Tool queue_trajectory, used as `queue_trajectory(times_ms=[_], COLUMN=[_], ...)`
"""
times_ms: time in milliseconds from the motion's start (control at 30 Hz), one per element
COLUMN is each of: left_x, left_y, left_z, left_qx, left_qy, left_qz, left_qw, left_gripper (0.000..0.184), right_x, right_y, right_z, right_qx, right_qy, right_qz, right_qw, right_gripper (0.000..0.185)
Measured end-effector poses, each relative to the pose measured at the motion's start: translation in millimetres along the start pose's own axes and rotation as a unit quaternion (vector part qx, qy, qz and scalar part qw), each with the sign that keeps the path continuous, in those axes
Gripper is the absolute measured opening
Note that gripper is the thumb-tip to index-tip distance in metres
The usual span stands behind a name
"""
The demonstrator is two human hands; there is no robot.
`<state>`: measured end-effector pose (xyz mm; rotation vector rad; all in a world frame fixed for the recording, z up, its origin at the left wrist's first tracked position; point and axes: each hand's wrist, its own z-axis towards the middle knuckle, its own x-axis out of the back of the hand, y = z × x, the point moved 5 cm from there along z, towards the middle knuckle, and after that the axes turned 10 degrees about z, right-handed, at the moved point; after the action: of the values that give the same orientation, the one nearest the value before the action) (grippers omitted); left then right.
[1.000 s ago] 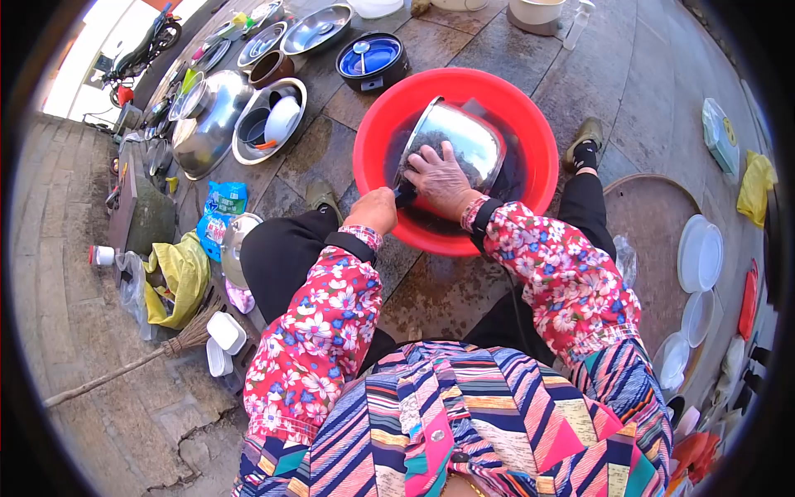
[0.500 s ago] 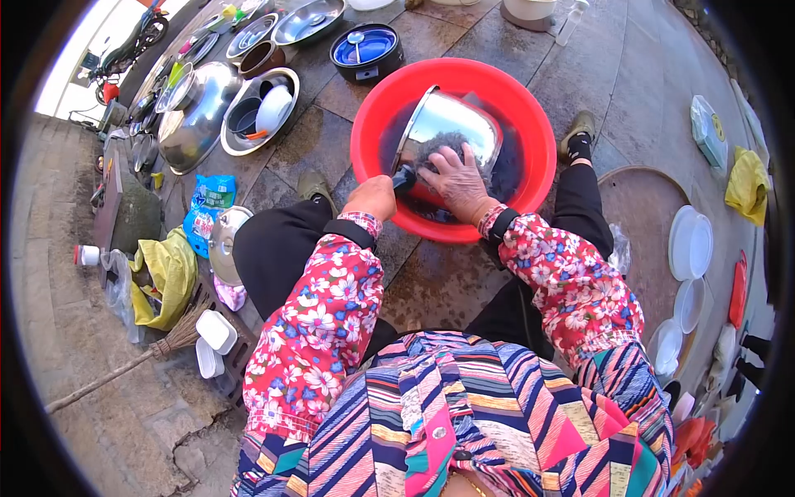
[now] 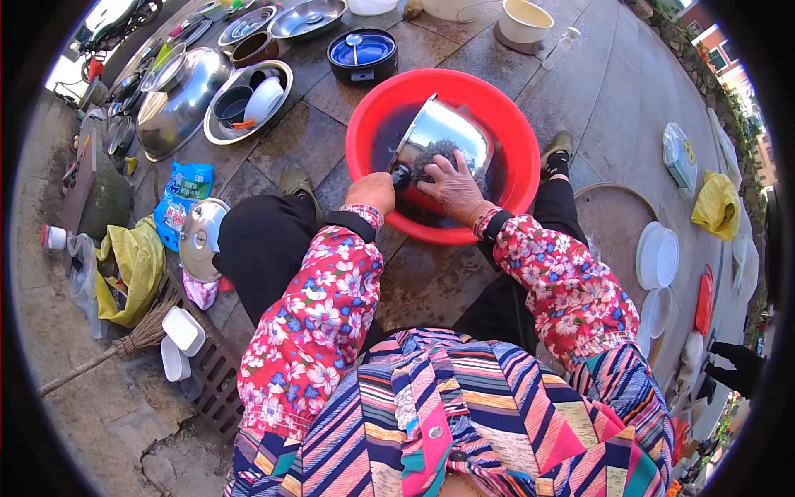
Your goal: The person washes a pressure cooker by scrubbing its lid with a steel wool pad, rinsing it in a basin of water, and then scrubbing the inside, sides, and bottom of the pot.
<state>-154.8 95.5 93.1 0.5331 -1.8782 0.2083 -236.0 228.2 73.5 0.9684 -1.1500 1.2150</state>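
A shiny steel pot (image 3: 460,131) lies tilted on its side in a red basin (image 3: 525,149) of dark water (image 3: 498,170). My left hand (image 3: 372,194) is closed round the pot's black handle (image 3: 401,175) at the basin's near left rim. With bent fingers, my right hand (image 3: 457,190) presses a grey steel wool scrubber (image 3: 432,157) against the pot's outer wall. Part of the scrubber is hidden under those fingers.
Bowls and pans stand at the upper left, including a large steel basin (image 3: 178,103) and a blue-lined pot (image 3: 364,51). By my left knee are a pot lid (image 3: 201,240) and a blue bag (image 3: 182,199). White plastic containers (image 3: 658,255) sit on a round board (image 3: 609,215) at right.
The view has shifted a little. My right hand and the scrubber have slid slightly lower on the pot's wall. My left hand keeps its hold on the handle.
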Motion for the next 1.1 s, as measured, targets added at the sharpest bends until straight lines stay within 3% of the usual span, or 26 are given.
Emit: queue_trajectory(times_ms=[100, 233, 433, 600, 1100], left_x=[-2, -2, -1, 3, -4], left_y=[4, 4, 1, 3, -4], left_z=[0, 0, 0, 1, 3], left_qx=[-0.002, 0.008, 0.000, -0.004, -0.001], left_qy=[0.016, 0.010, -0.007, 0.017, -0.021], left_qz=[-0.012, 0.002, -0.001, 0.009, 0.015], left_qw=[1.000, 1.000, 1.000, 1.000, 1.000], left_gripper=[0.026, 0.025, 0.025, 0.024, 0.025], right_x=[-1, 3, 12, 11, -2], right_y=[3, -2, 14, 17, 3], right_z=[6, 40, 23, 30, -2], right_qx=[-0.043, -0.084, -0.034, -0.104, 0.015], right_qy=[0.074, 0.067, 0.035, 0.056, -0.013], right_qz=[-0.012, 0.020, -0.008, 0.010, -0.016], right_qw=[0.996, 0.994, 0.999, 0.993, 1.000], right_gripper=[0.027, 0.030, 0.029, 0.034, 0.033])
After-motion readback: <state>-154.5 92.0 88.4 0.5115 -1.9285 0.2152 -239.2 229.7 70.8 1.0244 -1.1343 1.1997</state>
